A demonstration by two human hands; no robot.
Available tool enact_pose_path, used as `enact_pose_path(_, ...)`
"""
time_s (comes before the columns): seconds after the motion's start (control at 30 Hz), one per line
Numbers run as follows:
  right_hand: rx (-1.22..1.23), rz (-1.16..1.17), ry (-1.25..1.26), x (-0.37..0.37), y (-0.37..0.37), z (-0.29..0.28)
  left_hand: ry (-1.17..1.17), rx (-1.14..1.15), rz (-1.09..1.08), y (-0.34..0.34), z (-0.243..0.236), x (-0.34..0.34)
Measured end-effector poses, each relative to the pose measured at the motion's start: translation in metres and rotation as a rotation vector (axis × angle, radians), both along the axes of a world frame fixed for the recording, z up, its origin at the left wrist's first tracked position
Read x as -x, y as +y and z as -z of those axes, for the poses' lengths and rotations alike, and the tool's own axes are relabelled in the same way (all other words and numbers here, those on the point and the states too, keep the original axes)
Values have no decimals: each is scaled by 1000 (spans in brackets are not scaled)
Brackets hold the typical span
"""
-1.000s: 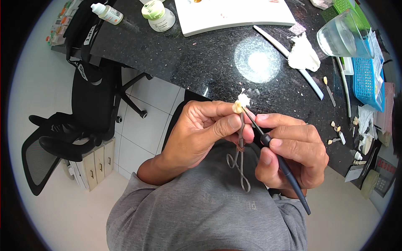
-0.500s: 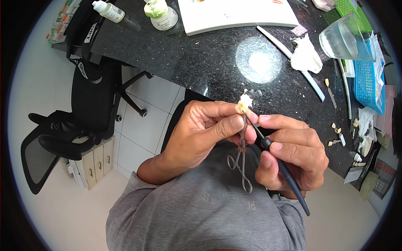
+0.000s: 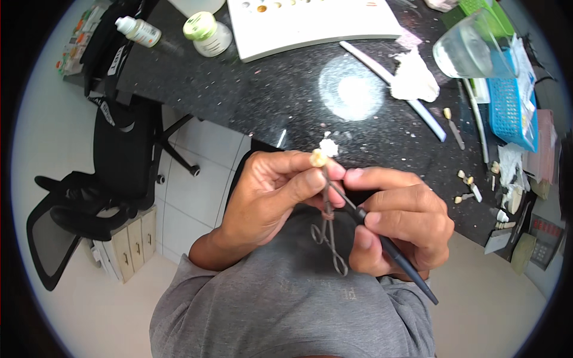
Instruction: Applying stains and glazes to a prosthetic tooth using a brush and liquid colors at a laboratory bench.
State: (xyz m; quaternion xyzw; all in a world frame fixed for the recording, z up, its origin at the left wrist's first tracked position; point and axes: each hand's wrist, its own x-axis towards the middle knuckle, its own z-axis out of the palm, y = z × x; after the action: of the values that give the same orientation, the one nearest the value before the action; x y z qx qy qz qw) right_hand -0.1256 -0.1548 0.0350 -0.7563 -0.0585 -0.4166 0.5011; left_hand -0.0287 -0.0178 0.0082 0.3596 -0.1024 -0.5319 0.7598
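Observation:
My left hand (image 3: 265, 194) pinches the shaft of metal locking forceps (image 3: 332, 246) between thumb and fingers, their ring handles hanging toward my shirt. At the forceps' upper end sits a small yellowish tooth crown (image 3: 319, 158), just above my thumb tip. In my right hand (image 3: 412, 218) is a slim dark-handled tool (image 3: 403, 261), held like a pen and pointing up and left. Its thin tip lies close below the crown, beside the forceps; whether it touches cannot be made out. A crumpled white scrap (image 3: 328, 147) lies on the table just beyond the crown.
On the dark speckled table (image 3: 239, 98) stand a white palette (image 3: 322, 30), a lidded jar (image 3: 212, 39), a dropper bottle (image 3: 140, 31) and a water glass (image 3: 465, 51). Crumpled tissue (image 3: 415, 77), a blue basket (image 3: 506, 110) and several loose crowns (image 3: 468, 180) are at right. An office chair (image 3: 122, 143) stands left.
The whole view has shifted, so table items and hands appear farther left. The tool's tip has moved from the crown's face to just below it. Both grips stay the same.

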Motion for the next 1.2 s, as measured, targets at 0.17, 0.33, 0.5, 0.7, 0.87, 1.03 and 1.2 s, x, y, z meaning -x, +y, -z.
enact_pose_path(0.17, 144, 268, 256, 28, -17, -26, -29, -4, -63, 4, 4, 2)
enact_pose_path(0.33, 384, 481, 364, 14, -43, -33, -8, 62, -52, 4, 9, 2)
enact_pose_path(0.5, 394, 536, 554, 12, -41, -35, -38, 46, -11, 4, 11, 0)
enact_pose_path(0.7, 323, 675, 345, 53, -45, -40, -104, 76, -26, 8, 10, 3)
enact_pose_path(0.87, 153, 898, 563, 71, -59, -46, -104, 116, 44, 2, 14, 9)
enact_pose_path(1.03, 216, 894, 635, 100, -75, -47, -172, 172, 118, -2, 21, 22)
enact_pose_path(1.2, 517, 858, 678, 105, -80, -46, -265, 127, 169, -9, 18, 38)
